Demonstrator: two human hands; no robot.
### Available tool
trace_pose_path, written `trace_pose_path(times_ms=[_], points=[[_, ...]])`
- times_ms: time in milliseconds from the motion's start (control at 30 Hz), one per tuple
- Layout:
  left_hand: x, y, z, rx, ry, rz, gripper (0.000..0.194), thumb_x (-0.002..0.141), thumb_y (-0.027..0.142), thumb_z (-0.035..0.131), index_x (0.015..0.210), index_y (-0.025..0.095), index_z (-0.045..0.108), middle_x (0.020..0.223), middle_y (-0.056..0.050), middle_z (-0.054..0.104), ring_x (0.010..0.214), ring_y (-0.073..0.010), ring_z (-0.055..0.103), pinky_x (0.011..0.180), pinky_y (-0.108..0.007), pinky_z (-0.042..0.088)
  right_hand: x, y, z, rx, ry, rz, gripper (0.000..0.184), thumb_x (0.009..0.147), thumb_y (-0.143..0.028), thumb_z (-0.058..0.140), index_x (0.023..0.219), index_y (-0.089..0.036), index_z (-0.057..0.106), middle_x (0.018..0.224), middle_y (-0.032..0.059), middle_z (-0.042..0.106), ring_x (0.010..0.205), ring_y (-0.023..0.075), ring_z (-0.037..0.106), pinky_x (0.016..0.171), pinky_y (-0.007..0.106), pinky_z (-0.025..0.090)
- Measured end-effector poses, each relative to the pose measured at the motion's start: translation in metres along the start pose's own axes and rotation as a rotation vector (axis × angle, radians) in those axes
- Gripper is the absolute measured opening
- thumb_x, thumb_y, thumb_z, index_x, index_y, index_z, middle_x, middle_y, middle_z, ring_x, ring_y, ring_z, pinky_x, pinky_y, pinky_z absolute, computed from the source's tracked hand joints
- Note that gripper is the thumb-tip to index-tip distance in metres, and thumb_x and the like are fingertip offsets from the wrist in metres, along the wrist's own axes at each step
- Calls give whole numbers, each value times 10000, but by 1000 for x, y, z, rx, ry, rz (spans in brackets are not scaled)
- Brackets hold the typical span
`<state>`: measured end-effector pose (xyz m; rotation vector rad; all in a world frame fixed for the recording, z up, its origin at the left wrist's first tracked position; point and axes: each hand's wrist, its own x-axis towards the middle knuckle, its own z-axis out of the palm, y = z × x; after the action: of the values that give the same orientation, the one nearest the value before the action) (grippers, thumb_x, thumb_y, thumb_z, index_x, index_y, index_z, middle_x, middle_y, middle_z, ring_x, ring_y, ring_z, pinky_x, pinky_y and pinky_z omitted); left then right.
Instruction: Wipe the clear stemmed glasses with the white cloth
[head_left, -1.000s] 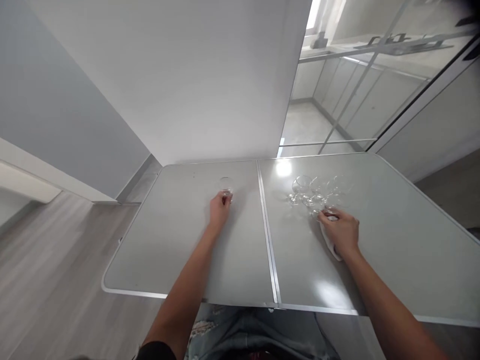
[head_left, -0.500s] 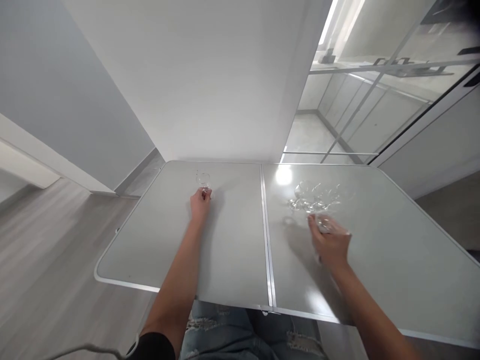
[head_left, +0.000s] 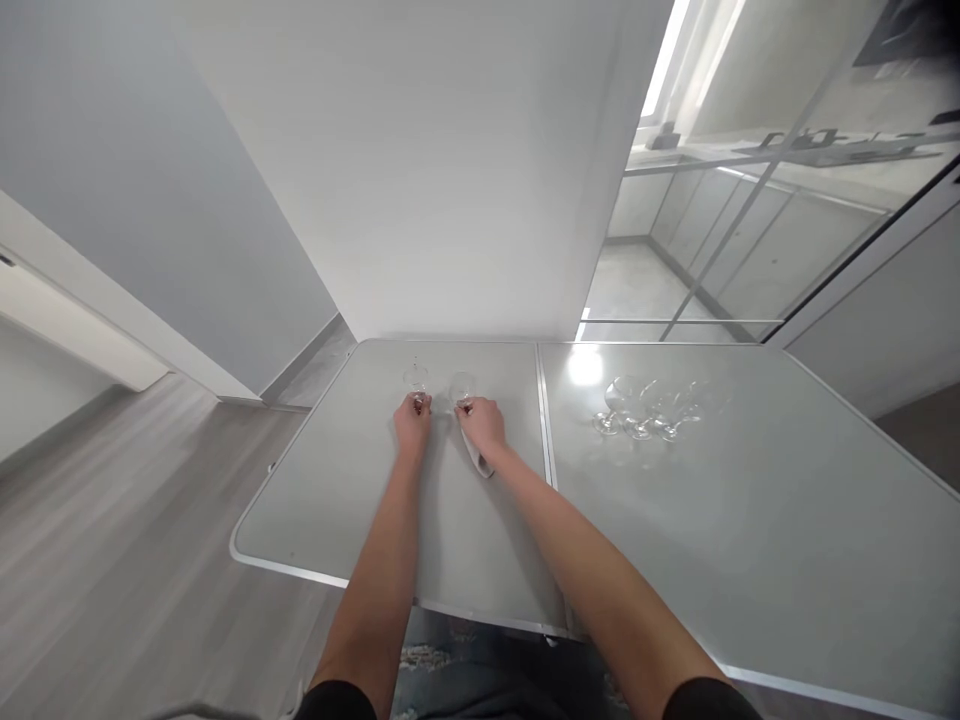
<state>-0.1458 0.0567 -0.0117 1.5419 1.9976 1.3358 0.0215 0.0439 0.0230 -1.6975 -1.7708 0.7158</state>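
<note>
My left hand (head_left: pixel 413 424) is closed at the low part of a small clear stemmed glass (head_left: pixel 415 379), which stands upright on the left half of the table. Just right of it, my right hand (head_left: pixel 481 425) has its fingers closed at the stem of a second clear glass (head_left: pixel 462 385). A pale folded cloth (head_left: pixel 478 460) hangs out from beneath my right palm. The two glasses stand side by side with a small gap between them. My fingers hide their stems and feet.
Several clear stemmed glasses (head_left: pixel 649 408) stand close together on the right half of the folding table (head_left: pixel 750 520). A metal seam (head_left: pixel 545 415) divides the table. A white wall (head_left: pixel 420 200) rises behind it, and a glass-paned door (head_left: pixel 697 230) is at the right.
My right hand has moved left across the seam, from near the grouped glasses to beside my left hand, bringing a glass. My left hand stays at its glass. The camera view has shifted slightly.
</note>
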Motion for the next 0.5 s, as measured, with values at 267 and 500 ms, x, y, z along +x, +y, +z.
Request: trace_pose_path(times_ms=[267,500], points=[[-1,5,-1,95,-13,-14,254,895,403,547,1020,204,643,702,-17,672,688,-179,665,700,-264,467,16,-11,15,-40,-34,15,255,914,-339,565,979,-179,752,980,135,749,930,273,691,792,334,467],[-14,17,-29,178,-234,-216,514,780,324,714,1203,168,468,674,5,669,606,-201,647,616,-279,444,0,4,-1,43,10,88,347,779,-358,717,1093,-222,662,939,54,734,894,215,653,769,281,448]])
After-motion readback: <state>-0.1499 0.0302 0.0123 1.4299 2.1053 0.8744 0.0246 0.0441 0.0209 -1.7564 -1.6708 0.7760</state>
